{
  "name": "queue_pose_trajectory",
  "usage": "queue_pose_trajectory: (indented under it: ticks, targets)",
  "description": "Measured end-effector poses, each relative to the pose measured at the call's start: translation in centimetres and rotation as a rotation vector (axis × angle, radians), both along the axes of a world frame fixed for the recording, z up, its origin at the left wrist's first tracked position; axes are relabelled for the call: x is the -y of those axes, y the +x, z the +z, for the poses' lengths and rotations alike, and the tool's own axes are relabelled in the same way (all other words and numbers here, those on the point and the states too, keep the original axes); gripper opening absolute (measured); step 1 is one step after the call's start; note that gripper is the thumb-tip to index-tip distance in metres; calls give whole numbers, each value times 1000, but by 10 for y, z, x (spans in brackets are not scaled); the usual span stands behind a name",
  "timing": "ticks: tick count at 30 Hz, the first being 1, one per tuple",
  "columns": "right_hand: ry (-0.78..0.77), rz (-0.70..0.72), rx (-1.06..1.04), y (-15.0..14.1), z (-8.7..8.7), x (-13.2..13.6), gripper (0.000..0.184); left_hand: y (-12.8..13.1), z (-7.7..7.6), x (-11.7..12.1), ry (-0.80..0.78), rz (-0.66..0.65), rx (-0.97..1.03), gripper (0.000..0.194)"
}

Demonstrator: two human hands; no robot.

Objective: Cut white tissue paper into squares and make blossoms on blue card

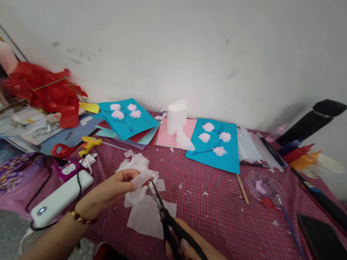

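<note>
My left hand (120, 187) pinches a piece of thin white tissue paper (139, 192) between thumb and fingers. In my right hand (186, 246) is a pair of black-handled scissors (163, 216), its blades parted and their tips at the right side of the held paper. Beneath, on the checked cloth, lies a flat sheet of white tissue (148, 216). More crumpled tissue (137, 161) is heaped just behind my left hand. Two blue cards with white tissue blossoms, one at the left (125, 131) and one at the right (213, 158), lie near the wall.
A tissue roll (176, 117) stands on pink paper. To the left are a yellow glue gun (90, 145), a white power strip (62, 198) and a red plastic bag (46, 88). Along the right lie a paint palette (254, 180), a paintbrush (292, 230), a phone (322, 250) and paint bottles (300, 152).
</note>
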State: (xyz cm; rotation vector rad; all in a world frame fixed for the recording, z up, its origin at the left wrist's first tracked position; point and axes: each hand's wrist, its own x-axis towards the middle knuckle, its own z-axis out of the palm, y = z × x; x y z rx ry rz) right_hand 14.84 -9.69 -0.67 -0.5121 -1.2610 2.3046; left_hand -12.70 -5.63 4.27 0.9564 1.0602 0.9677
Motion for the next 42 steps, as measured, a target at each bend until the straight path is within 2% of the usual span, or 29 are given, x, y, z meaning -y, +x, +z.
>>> queue_pose_trajectory:
  ticks: [5,11,17,22,28,33,42]
  targets:
    - [28,56,-16,-25,8,-21,50,-18,-8,9,-62,-12,135,23]
    - [128,95,6,-39,13,-35,60,-29,-12,8,-104,23,176,29]
    - [116,62,62,-48,11,-41,49,-28,-17,-1,-86,31,195,28]
    - [85,18,154,-53,10,-45,50,-28,-19,-6,-57,0,139,25]
    - [24,-1,118,-46,1,-51,52,-36,-26,-12,-178,221,-12,30]
    - [42,85,106,-37,5,-54,50,-36,-22,-16,-149,339,-29,29]
    - [101,56,201,-52,18,-57,58,-20,-27,-18,-175,245,49,28]
